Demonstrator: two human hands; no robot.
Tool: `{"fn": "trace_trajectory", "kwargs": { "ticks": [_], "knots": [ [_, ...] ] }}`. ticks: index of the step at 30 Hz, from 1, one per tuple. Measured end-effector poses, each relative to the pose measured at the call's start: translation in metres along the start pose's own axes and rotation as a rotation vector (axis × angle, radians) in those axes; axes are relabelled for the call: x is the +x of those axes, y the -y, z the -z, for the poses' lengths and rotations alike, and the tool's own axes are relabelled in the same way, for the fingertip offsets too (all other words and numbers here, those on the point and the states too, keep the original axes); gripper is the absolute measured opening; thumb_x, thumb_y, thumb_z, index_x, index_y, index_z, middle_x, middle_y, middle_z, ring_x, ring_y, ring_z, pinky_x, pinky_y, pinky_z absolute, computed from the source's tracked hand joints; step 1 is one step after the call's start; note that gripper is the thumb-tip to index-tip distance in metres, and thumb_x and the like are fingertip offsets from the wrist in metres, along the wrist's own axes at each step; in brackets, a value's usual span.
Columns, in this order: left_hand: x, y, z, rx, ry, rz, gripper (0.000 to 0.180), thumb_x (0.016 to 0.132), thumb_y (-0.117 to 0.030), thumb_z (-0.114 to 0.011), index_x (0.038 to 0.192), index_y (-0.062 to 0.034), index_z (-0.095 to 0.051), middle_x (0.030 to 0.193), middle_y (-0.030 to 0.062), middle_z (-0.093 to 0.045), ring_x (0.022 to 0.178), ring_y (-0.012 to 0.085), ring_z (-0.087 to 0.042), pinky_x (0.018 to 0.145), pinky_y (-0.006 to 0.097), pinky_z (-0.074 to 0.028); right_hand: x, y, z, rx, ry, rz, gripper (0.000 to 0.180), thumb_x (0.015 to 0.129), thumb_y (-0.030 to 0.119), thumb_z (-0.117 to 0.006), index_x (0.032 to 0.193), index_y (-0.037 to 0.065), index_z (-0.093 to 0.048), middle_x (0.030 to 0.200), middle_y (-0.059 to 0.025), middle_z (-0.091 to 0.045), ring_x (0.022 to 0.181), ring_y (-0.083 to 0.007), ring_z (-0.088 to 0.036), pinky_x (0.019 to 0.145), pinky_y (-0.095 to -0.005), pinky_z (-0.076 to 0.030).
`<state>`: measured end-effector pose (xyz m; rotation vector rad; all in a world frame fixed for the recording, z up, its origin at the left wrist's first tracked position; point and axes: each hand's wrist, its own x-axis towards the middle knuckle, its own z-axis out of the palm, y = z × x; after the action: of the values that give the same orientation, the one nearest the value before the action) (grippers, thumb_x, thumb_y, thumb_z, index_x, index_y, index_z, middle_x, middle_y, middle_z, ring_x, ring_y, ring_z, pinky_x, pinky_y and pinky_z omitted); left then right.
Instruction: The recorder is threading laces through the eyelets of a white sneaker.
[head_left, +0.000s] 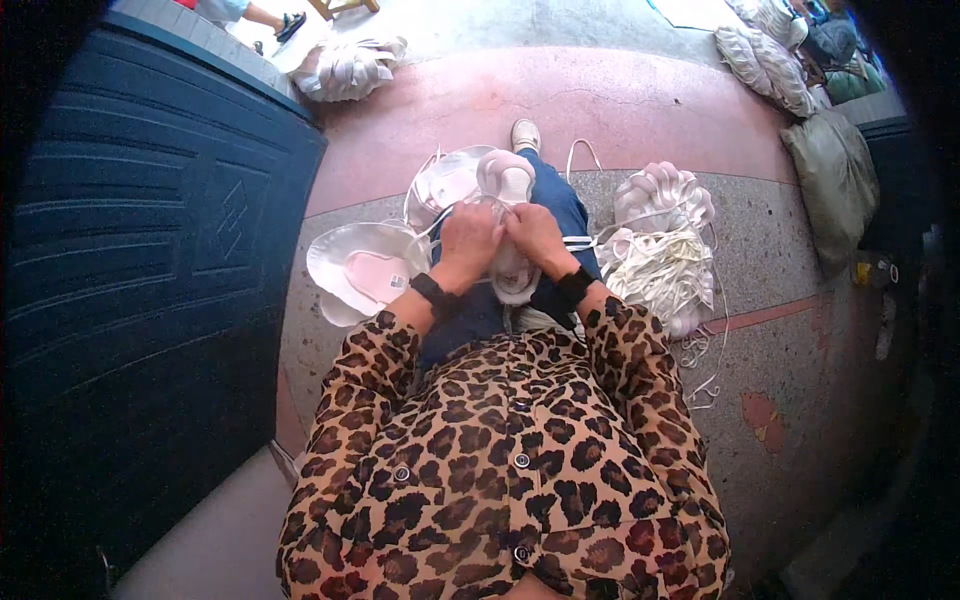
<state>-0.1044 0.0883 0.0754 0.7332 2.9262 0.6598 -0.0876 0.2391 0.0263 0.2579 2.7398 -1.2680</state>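
My left hand (468,240) and my right hand (538,236) meet over my lap, fingers closed in a pinch on a thin white cord (494,201). Beneath them rests a long, rounded bundle of white and pale pink pieces (507,172), tilted along my jeans. Its lower end (515,285) shows between my wrists. My fingers partly hide the cord, so I cannot tell whether it is knotted. White straps (580,243) stick out by my right wrist.
Left lies a white cloth piece with a pink panel (375,276); beyond it, another white-and-pink piece (447,183). A heap of white cords (660,270) and a stacked pink-white bundle (665,195) lie right. A dark blue door (170,220) stands left, a full sack (835,185) right.
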Motion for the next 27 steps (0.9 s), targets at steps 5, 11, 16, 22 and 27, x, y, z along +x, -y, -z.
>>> {"fn": "trace_trajectory", "kwargs": {
  "ticks": [5, 11, 16, 22, 27],
  "knots": [
    [-0.005, 0.007, -0.017, 0.153, -0.027, -0.035, 0.020, 0.087, -0.021, -0.064, 0.097, -0.0033, -0.062, 0.090, 0.0141, -0.066, 0.093, 0.0323, -0.063, 0.072, 0.045, -0.054, -0.003, 0.000, -0.010, -0.026, -0.035, 0.009, 0.033, 0.092, 0.028, -0.054, 0.087, -0.001, -0.071, 0.086, -0.0281, -0.066, 0.087, -0.0453, -0.066, 0.079, -0.0534, -0.051],
    [-0.004, 0.010, -0.023, 0.230, -0.025, -0.074, 0.017, 0.087, -0.018, -0.060, 0.097, -0.0050, -0.060, 0.092, 0.0116, -0.064, 0.096, 0.0297, -0.061, 0.068, 0.043, -0.054, -0.005, 0.003, -0.008, -0.027, -0.048, 0.019, 0.035, 0.094, 0.029, -0.055, 0.088, -0.001, -0.071, 0.086, -0.0285, -0.066, 0.086, -0.0459, -0.065, 0.078, -0.0535, -0.051],
    [-0.002, 0.006, -0.018, 0.196, 0.080, -0.025, 0.019, 0.087, -0.015, -0.058, 0.099, -0.0003, -0.061, 0.097, 0.0166, -0.068, 0.098, 0.0350, -0.062, 0.074, 0.045, -0.055, -0.008, 0.008, -0.008, -0.041, -0.041, 0.001, 0.037, 0.094, 0.032, -0.055, 0.088, -0.002, -0.070, 0.087, -0.0285, -0.067, 0.087, -0.0461, -0.065, 0.079, -0.0532, -0.051],
    [0.014, 0.042, -0.023, 0.003, 0.185, -0.176, 0.016, 0.091, -0.015, -0.055, 0.094, -0.0023, -0.065, 0.098, 0.0197, -0.067, 0.095, 0.0401, -0.059, 0.084, 0.049, -0.050, -0.006, 0.006, -0.008, -0.105, 0.013, -0.013, 0.038, 0.094, 0.032, -0.057, 0.088, -0.003, -0.070, 0.090, -0.0276, -0.068, 0.088, -0.0453, -0.066, 0.079, -0.0520, -0.052],
    [0.015, 0.052, -0.022, -0.073, 0.237, -0.188, 0.017, 0.092, -0.016, -0.055, 0.097, -0.0043, -0.066, 0.098, 0.0188, -0.067, 0.093, 0.0426, -0.057, 0.085, 0.052, -0.047, -0.004, 0.019, -0.006, -0.292, 0.142, 0.065, 0.031, 0.093, 0.027, -0.057, 0.089, -0.001, -0.070, 0.091, -0.0259, -0.070, 0.087, -0.0420, -0.069, 0.074, -0.0511, -0.055]
  ]
}}
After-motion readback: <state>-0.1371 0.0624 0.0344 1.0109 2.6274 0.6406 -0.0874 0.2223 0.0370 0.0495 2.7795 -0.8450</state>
